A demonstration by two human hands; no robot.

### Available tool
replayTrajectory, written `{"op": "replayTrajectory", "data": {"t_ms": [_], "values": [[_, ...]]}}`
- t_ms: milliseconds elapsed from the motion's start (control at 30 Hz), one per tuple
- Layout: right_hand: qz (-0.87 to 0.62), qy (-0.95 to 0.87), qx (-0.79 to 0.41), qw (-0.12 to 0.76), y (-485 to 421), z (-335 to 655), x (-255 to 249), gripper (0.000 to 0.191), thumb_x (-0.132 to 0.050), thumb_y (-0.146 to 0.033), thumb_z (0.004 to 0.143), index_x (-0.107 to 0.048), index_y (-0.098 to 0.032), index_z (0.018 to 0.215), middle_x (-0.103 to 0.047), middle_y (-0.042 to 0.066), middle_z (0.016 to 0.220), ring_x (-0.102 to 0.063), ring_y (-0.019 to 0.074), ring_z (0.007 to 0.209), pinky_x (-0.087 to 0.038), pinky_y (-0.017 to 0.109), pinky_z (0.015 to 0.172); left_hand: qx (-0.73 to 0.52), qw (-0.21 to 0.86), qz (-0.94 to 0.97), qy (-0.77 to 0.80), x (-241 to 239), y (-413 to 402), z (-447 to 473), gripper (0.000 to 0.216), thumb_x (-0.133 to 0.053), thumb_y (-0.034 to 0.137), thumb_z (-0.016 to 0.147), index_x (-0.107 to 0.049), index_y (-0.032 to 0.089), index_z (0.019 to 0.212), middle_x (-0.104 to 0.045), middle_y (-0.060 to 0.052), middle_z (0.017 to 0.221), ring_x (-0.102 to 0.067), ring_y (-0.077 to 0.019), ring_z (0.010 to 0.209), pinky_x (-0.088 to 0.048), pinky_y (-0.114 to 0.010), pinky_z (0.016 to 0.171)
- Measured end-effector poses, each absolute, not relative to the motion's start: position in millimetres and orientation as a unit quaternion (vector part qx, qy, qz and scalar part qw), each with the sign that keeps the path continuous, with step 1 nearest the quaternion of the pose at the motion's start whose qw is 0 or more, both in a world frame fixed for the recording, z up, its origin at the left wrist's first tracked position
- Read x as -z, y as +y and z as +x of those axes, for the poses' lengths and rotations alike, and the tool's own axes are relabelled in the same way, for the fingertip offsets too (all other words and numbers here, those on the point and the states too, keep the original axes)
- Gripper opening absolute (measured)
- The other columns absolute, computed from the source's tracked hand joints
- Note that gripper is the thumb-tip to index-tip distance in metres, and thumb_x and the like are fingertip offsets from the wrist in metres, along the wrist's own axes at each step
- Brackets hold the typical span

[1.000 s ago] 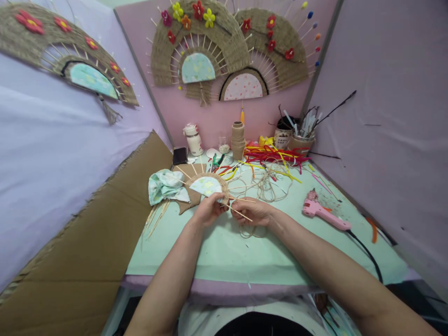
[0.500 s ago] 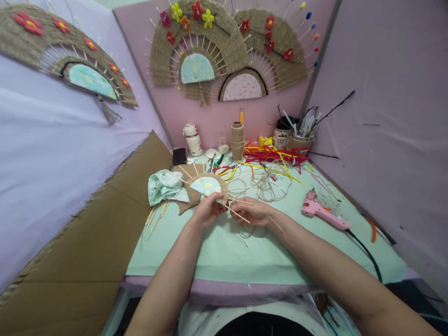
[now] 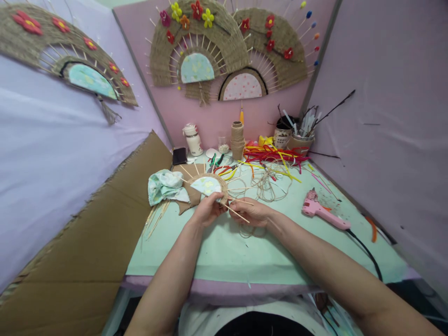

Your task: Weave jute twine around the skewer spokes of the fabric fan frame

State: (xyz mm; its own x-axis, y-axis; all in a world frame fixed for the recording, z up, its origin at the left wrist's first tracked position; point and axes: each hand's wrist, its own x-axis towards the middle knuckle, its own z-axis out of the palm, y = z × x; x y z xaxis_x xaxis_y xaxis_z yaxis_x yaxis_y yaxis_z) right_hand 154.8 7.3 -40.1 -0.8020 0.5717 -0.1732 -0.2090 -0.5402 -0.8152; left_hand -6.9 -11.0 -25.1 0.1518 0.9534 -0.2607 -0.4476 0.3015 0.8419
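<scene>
A small half-round fan (image 3: 207,185) has a pale floral cloth centre, a twine-wrapped rim and thin wooden sticks fanning outward. My left hand (image 3: 211,210) grips it at its lower right corner, thumb on the front. Close beside it, my right hand (image 3: 250,211) is closed in a pinch at the lowest sticks (image 3: 240,213), apparently on the twine. The exact pinch is hidden by the fingers. Loops of twine (image 3: 252,232) lie on the table beneath that hand and trail beyond it.
A pink glue gun (image 3: 325,212) with a black cord lies at right. Behind are pliers (image 3: 226,171), a twine spool (image 3: 237,135), red pipe cleaners (image 3: 276,155) and a white bottle (image 3: 192,140). Crumpled cloth (image 3: 166,186) and a cardboard sheet (image 3: 87,224) are at left.
Almost nothing differs. My right hand has shifted very slightly left at the lowest sticks, while my left hand keeps its grip on the fan.
</scene>
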Motion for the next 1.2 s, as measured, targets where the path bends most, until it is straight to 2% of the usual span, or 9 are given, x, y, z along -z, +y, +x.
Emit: {"op": "replayTrajectory", "data": {"t_ms": [233,400,500,667,933,1067,1200], "values": [[-0.226,-0.426,-0.841,0.247,8,154,43,0.013,-0.066,-0.021,0.066,-0.054,-0.016,0.061,-0.045,-0.005,0.047,-0.032,0.0059,0.043,-0.021,0.022,0.043,-0.493,0.700,0.310,0.413,25,-11,-7,0.017,-0.066,0.026,0.065,-0.064,0.011,0.072,-0.063,-0.004,0.068,-0.056,-0.0108,0.060,-0.043,-0.021,0.056],[-0.230,-0.417,-0.839,0.261,11,153,43,0.019,-0.069,-0.020,0.067,-0.054,-0.015,0.057,-0.042,-0.006,0.047,-0.029,0.0052,0.044,-0.020,0.022,0.043,-0.459,0.727,0.318,0.399,21,-11,-13,0.019,-0.066,0.030,0.069,-0.064,0.012,0.076,-0.060,-0.002,0.066,-0.055,-0.0107,0.058,-0.044,-0.022,0.055],[-0.223,-0.410,-0.846,0.259,13,156,40,0.021,-0.075,-0.028,0.069,-0.061,-0.013,0.064,-0.046,-0.005,0.052,-0.033,0.0052,0.047,-0.023,0.020,0.044,-0.451,0.741,0.318,0.382,18,-12,-19,0.021,-0.066,0.031,0.071,-0.064,0.013,0.080,-0.060,-0.002,0.069,-0.056,-0.0112,0.060,-0.045,-0.022,0.055],[-0.205,-0.392,-0.858,0.259,16,164,34,0.036,-0.084,-0.033,0.059,-0.067,-0.012,0.083,-0.058,-0.001,0.068,-0.043,0.0065,0.055,-0.028,0.021,0.048,-0.444,0.751,0.325,0.366,14,-12,-26,0.023,-0.064,0.033,0.075,-0.065,0.012,0.083,-0.062,-0.005,0.072,-0.060,-0.0134,0.064,-0.048,-0.023,0.056],[-0.206,-0.309,-0.871,0.321,26,166,39,0.026,-0.079,-0.022,0.065,-0.055,-0.018,0.075,-0.042,-0.008,0.055,-0.037,0.0055,0.050,-0.026,0.018,0.045,-0.427,0.747,0.335,0.385,14,-13,-30,0.022,-0.062,0.030,0.078,-0.067,0.010,0.085,-0.069,-0.011,0.078,-0.068,-0.0190,0.064,-0.053,-0.027,0.059],[-0.218,-0.279,-0.864,0.358,30,166,40,0.023,-0.076,-0.024,0.068,-0.054,-0.019,0.072,-0.044,-0.008,0.053,-0.036,0.0054,0.047,-0.028,0.019,0.045,-0.431,0.743,0.336,0.387,16,-13,-30,0.021,-0.061,0.028,0.078,-0.068,0.009,0.084,-0.070,-0.012,0.080,-0.069,-0.0196,0.065,-0.054,-0.027,0.062],[-0.244,-0.266,-0.844,0.398,33,166,39,0.019,-0.075,-0.024,0.069,-0.058,-0.019,0.076,-0.055,-0.006,0.058,-0.042,0.0050,0.047,-0.033,0.019,0.046,-0.430,0.744,0.339,0.383,16,-13,-30,0.020,-0.060,0.026,0.080,-0.068,0.010,0.087,-0.070,-0.012,0.081,-0.070,-0.0194,0.068,-0.055,-0.027,0.065]]}}
